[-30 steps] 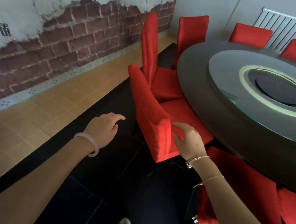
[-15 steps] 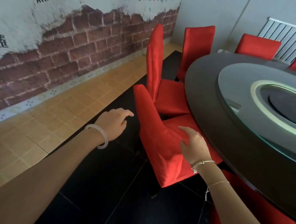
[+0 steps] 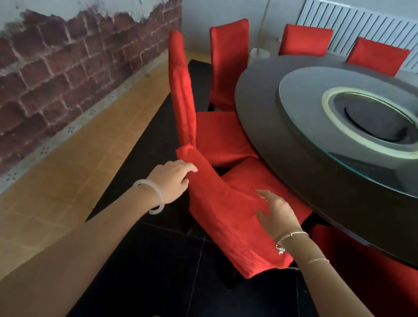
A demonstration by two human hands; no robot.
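Red chair (image 3: 227,224): stands on the dark floor tiles (image 3: 156,273) right in front of the person, backrest toward them, seat pointing at the round table (image 3: 273,141), its front edge just at the rim.
Left hand (image 3: 171,180): fingers curled over the left top corner of the backrest, gripping the red cover there.
Right hand (image 3: 279,216): fingers apart and loosely spread over the right part of the backrest top, holding nothing. Whether they touch the fabric cannot be told.
Neighbouring chair (image 3: 183,91): just beside the red chair on the left, its tall back close to the gripped corner.
Step in hand: most likely taking hold of the backrest with both hands, to shift or straighten the chair at the table. One grip is made, the other not yet.
Next move: probably calls for the right hand to close on the right top corner to match the left. An even push or pull should follow, so the chair travels straight rather than swinging.
Watch for: the seat knocking the table rim, the back twisting into the neighbouring chair, and the loose cover sliding on the frame. The grip should catch the frame through the cloth.
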